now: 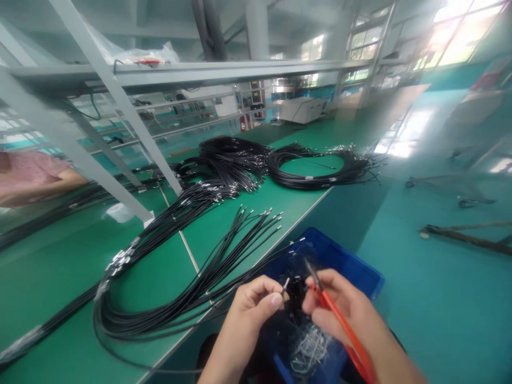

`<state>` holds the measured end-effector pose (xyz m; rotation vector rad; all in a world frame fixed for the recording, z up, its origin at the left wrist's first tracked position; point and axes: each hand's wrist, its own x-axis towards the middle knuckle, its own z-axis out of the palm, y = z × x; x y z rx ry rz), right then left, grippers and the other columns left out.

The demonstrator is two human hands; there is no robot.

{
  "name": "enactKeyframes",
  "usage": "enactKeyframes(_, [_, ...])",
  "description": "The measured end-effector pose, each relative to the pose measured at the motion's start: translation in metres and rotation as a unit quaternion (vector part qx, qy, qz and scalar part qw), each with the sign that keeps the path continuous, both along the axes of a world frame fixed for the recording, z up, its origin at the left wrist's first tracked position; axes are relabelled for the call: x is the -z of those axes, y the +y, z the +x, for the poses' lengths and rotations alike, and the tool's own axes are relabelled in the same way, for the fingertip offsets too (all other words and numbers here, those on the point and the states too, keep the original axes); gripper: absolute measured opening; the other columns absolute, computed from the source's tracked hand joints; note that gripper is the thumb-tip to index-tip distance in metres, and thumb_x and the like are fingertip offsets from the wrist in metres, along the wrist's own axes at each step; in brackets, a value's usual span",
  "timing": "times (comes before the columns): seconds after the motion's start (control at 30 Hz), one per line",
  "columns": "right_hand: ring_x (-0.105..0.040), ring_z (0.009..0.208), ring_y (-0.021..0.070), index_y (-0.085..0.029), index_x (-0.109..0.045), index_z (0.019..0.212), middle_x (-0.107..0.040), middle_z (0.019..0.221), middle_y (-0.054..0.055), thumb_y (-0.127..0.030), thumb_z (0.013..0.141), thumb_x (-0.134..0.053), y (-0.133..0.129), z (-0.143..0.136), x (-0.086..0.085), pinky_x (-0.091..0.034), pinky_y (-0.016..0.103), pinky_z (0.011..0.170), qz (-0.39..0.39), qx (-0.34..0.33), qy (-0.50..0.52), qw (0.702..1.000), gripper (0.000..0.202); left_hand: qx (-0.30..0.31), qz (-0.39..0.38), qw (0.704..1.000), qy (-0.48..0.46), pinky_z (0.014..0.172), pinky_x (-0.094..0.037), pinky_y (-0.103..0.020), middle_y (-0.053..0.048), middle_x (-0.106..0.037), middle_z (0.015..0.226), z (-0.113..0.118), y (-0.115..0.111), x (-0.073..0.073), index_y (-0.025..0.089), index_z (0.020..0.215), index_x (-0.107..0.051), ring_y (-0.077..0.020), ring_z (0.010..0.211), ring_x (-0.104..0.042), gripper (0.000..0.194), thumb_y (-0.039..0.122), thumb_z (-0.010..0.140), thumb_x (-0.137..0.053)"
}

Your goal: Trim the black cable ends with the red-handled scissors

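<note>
Red-handled pliers [341, 321] sat in curled right hand [346, 298]; left hand [256, 306] pinched cable tip [286, 284] above blue bin [366, 271], beside worktop [160, 280] near edge. One cable underway; fanned cables [168, 314] along edge apparently waiting, finished count unclear.

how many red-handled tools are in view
1: the red-handled tool is in the right hand, over the blue bin. Others could be hidden inside the bin.

Satin plastic-looking cables [160, 314], shiny metal tip [286, 283], smooth plastic bin [354, 262]; smooth tool handles [347, 329]
</note>
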<state>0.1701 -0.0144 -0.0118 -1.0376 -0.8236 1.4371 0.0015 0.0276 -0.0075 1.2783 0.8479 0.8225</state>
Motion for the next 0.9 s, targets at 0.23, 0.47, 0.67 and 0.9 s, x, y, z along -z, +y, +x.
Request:
enactKeyframes(0.23, [-0.053, 0.057, 0.0072, -0.024, -0.053, 0.096, -0.062, 0.069, -0.005, -0.018, 0.07, -0.072, 0.012, -0.027, -0.002, -0.039, 0.016, 0.051, 0.022, 0.111, 0.066, 0.991, 0.032, -0.012, -0.004, 0.999, 0.039, 0.061, -0.034, -0.021, 0.003, -0.051, 0.064, 0.01, -0.008, -0.005, 0.015, 0.068, -0.059, -0.0103, 0.061, -0.041, 0.016, 0.026, 0.079, -0.062])
enactKeyframes(0.47, [-0.054, 0.062, 0.0095, -0.023, -0.051, 0.096, -0.06, 0.069, -0.005, -0.02, 0.067, -0.075, 0.01, -0.042, 0.002, -0.043, 0.02, 0.06, 0.008, 0.132, 0.117, 0.984, 0.038, -0.083, 0.039, 0.992, 0.082, 0.063, -0.039, -0.021, 0.002, -0.057, 0.067, 0.011, -0.013, -0.005, 0.016, 0.07, -0.064, -0.0116, 0.063, -0.049, 0.012, 0.025, 0.078, -0.063])
enactKeyframes(0.67, [-0.051, 0.059, 0.0097, -0.022, -0.05, 0.1, -0.061, 0.074, -0.002, -0.02, 0.076, -0.066, 0.005, -0.043, 0.002, -0.042, 0.021, 0.057, 0.003, 0.06, 0.212, 0.975, 0.029, -0.032, -0.014, 0.999, -0.027, 0.071, -0.042, -0.026, -0.002, -0.065, 0.069, 0.01, -0.011, -0.007, 0.014, 0.071, -0.065, -0.0158, 0.07, -0.056, 0.013, 0.023, 0.08, -0.061])
enactKeyframes(0.9, [-0.05, 0.059, 0.009, -0.024, -0.048, 0.101, -0.057, 0.072, -0.004, -0.012, 0.078, -0.062, 0.006, -0.04, 0.002, -0.04, 0.02, 0.057, 0.005, 0.038, 0.218, 0.975, 0.029, -0.023, -0.09, 0.991, -0.098, 0.063, -0.037, -0.021, 0.0, -0.061, 0.065, 0.009, -0.01, -0.007, 0.013, 0.068, -0.065, -0.0113, 0.063, -0.051, 0.01, 0.016, 0.077, -0.062])
